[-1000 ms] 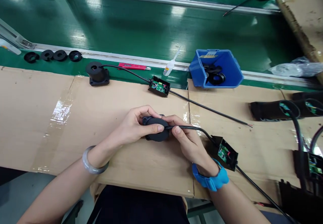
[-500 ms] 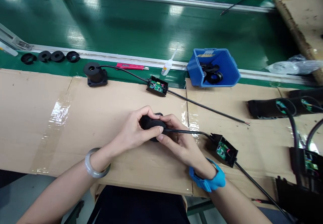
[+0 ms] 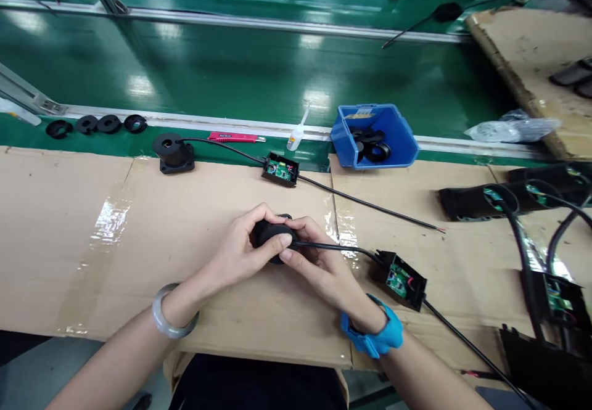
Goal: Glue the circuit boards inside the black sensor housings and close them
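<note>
Between both hands is a black round plastic housing (image 3: 266,232), held low over the cardboard. My left hand (image 3: 247,242) is closed around its left side, with the thumb laid across the top. From the right, my right hand (image 3: 319,265) grips the same housing near where the black cable (image 3: 333,246) leaves it; fingers hide much of the part. That cable runs right to an uncovered black box with a green circuit board (image 3: 401,279). Behind the hands stands a similar flanged housing (image 3: 174,152), wired to another uncovered circuit box (image 3: 280,169).
A blue bin (image 3: 375,135) holds black rings. Left of it are a small dropper bottle (image 3: 295,137), a red utility knife (image 3: 235,137) and several black notched rings (image 3: 109,124). Black tubes (image 3: 481,201) with cables lie at the right, near a plastic bag (image 3: 513,127).
The whole view has shifted slightly, with the scene lower and a bit left. Both hands keep their hold on the housing, with little change in the grip.
</note>
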`<state>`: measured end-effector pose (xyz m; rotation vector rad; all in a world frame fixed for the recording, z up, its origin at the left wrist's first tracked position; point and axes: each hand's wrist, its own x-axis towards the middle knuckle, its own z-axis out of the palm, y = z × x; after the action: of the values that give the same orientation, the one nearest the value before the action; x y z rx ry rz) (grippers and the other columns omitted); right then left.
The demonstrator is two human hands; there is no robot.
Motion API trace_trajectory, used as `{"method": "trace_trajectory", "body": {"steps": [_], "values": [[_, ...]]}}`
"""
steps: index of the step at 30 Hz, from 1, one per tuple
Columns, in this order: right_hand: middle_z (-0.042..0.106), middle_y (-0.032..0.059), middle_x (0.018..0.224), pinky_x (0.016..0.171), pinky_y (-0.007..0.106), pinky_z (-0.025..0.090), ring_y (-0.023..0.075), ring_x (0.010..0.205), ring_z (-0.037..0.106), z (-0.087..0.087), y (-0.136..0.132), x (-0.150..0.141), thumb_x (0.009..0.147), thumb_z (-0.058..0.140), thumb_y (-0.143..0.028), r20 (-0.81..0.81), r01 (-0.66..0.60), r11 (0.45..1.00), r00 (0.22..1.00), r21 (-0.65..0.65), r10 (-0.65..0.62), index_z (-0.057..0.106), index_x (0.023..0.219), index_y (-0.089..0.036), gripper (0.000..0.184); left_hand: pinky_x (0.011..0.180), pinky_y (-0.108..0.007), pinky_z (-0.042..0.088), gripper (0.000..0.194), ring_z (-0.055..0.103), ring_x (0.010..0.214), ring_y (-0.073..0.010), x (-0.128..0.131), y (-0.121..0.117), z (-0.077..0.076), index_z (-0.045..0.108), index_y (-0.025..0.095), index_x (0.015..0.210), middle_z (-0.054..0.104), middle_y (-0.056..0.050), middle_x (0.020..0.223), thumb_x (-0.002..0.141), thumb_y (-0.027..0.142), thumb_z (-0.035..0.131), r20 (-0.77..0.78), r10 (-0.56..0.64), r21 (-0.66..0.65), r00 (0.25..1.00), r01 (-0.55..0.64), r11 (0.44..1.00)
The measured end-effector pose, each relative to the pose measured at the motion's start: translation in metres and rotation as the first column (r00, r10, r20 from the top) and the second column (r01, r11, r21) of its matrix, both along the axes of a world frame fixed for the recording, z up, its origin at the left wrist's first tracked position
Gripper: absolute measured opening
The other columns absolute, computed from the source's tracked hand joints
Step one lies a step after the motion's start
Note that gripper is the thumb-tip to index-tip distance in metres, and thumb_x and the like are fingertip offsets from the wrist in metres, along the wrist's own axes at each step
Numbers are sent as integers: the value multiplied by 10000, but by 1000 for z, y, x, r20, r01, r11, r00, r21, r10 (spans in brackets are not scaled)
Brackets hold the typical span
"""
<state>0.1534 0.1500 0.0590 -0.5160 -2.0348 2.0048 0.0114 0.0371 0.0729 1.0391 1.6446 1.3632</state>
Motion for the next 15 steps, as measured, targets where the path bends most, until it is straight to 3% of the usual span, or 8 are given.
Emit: {"method": "trace_trajectory", "body": {"steps": [2,4,7,9,12,13,15], "values": [[602,50,1195,922,355,507,214,1094,586,-6,0,-2,931,617,-397,9,29,999,1000,-14,-29,547,1181,-262,293,981,-381,447,493,528,1186,-277,-1,-1,-1,573,188,1112,558,-111,1222,750,442,789,-210,-28,8,977,31,999],[585,76,1247,992,389,492,228,1155,575,-11,-4,-5,935,597,-421,6,86,996,996,40,-86,535,1235,-244,354,996,-400,449,607,513,1206,-294,-2,-3,-4,559,190,1203,530,-119,1238,700,394,830,-430,-10,7,903,14,1000],[567,115,1309,1066,413,455,243,1246,536,-11,-11,-6,952,547,-430,-25,109,976,994,187,-106,534,1290,-205,406,874,-379,492,387,600,1013,-254,-9,-4,-11,591,203,1155,593,-78,1085,801,310,707,-598,39,7,801,-44,999],[560,129,1345,1018,388,497,245,1232,553,-2,-12,1,942,564,-413,10,47,945,999,324,-53,524,1331,-192,450,849,-378,497,356,621,973,-254,-15,-3,-16,601,214,1117,626,-62,1064,795,330,696,-620,49,-13,783,-73,997],[658,103,1210,891,370,555,243,1062,653,16,-3,38,938,563,-377,176,-58,790,982,610,-64,591,1251,-211,355,883,-380,492,366,626,1013,-261,-22,-1,-15,587,224,1102,653,-51,1091,761,308,690,-616,51,-58,786,-110,992],[701,84,1077,848,377,562,240,958,683,18,3,59,952,530,-369,216,-59,717,968,694,-129,640,1148,-222,268,902,-382,487,367,621,1035,-263,-23,-1,-12,577,224,1104,657,-52,1108,756,284,679,-622,41,-79,782,-115,990],[695,142,979,688,402,565,262,780,691,11,17,111,983,431,-382,189,33,638,942,770,-276,643,1069,-173,310,933,-388,476,362,608,1070,-270,-22,-2,-4,565,222,1097,663,-61,1132,747,229,656,-651,18,-120,758,-127,985]]}}
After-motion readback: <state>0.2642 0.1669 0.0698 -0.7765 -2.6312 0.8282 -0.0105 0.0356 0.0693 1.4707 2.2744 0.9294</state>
